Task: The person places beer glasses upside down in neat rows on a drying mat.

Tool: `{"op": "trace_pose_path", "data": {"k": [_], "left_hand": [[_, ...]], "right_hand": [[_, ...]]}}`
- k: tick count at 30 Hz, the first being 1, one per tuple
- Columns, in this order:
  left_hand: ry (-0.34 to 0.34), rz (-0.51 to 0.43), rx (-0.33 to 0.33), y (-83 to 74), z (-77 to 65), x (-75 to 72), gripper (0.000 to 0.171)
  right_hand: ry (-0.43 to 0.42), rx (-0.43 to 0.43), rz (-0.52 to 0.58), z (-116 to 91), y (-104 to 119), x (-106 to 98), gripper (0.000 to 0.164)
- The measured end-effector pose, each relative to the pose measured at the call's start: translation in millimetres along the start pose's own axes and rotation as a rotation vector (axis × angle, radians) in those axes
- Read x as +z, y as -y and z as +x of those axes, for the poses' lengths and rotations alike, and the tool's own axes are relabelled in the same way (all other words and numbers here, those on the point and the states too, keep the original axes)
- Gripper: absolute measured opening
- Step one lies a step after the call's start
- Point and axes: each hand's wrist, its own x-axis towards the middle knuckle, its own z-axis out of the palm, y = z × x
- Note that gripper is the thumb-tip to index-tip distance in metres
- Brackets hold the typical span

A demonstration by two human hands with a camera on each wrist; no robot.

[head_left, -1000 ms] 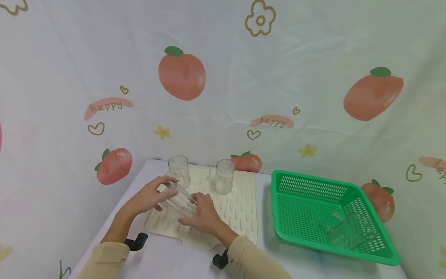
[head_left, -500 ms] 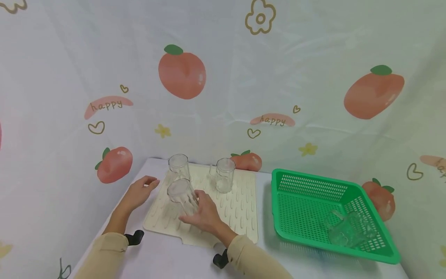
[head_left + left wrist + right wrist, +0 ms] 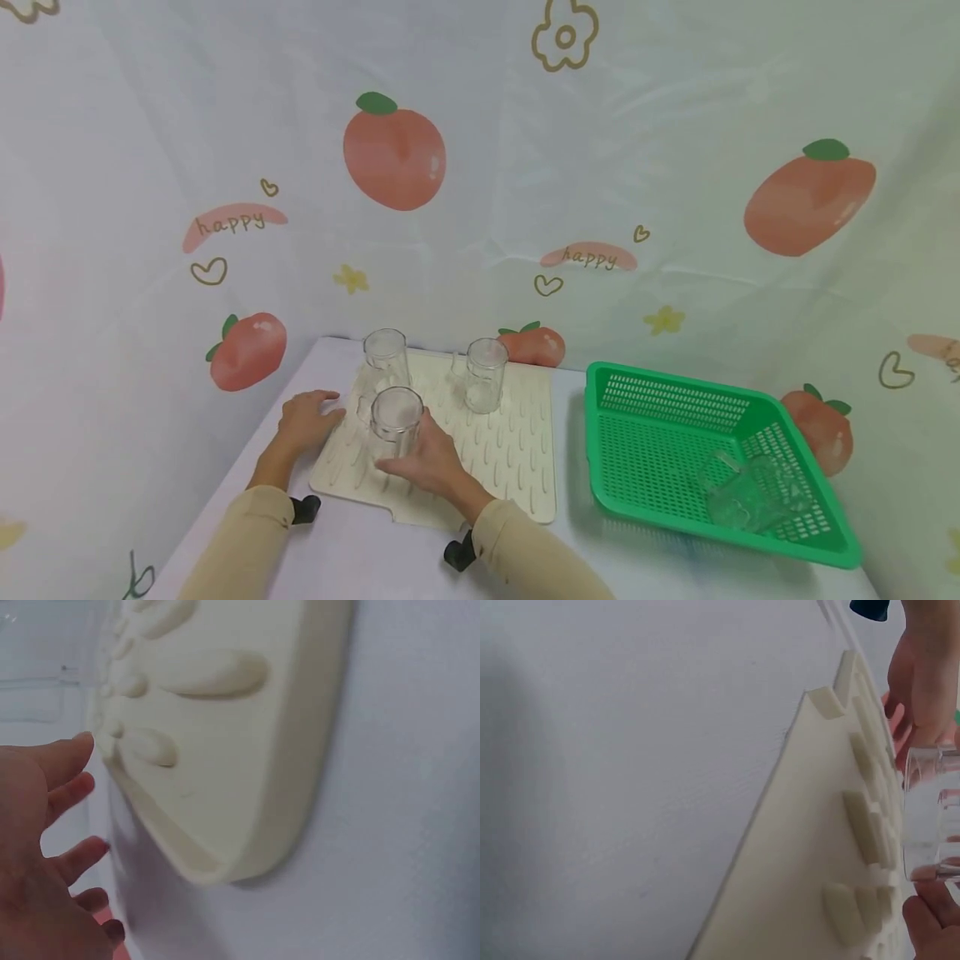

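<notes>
My right hand [image 3: 435, 458] grips a clear glass mug [image 3: 396, 417] around its side, thumb at the front. The mug stands nearly vertical over the front left part of a cream ridged mat [image 3: 517, 454], its handle toward the left. In the right wrist view the mug [image 3: 930, 817] is close over the mat's ridges, partly cut off by the frame. My left hand [image 3: 306, 423] is beside the mat's left edge, holding nothing. The left wrist view shows this hand [image 3: 45, 855] with fingers apart and loosely bent near the mat's corner [image 3: 217, 847].
Two more glass mugs stand at the back of the mat, one at the left [image 3: 387, 354] and another near the middle [image 3: 486, 379]. To the right is a green plastic basket [image 3: 592, 450] with a glass mug [image 3: 750, 500] lying in it. A printed cloth [image 3: 465, 250] hangs behind the table.
The mug has gone from lying tilted between both hands to nearly vertical in the right hand. The left hand let go of it, drew back left and lowered beside the mat.
</notes>
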Motion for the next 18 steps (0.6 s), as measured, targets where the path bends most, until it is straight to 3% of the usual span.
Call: {"op": "trace_pose_path", "data": {"k": [9,18], "left_hand": [[0.028,-0.011,-0.024,4.5,-3.7,8.1,0.049],[0.037,0.022,-0.008,8.0,-1.2,9.2,0.048]], "right_hand": [[-0.030,-0.030,0.013,7,-4,9,0.094],[-0.051,-0.025,-0.085,13,2,21,0.091]]}}
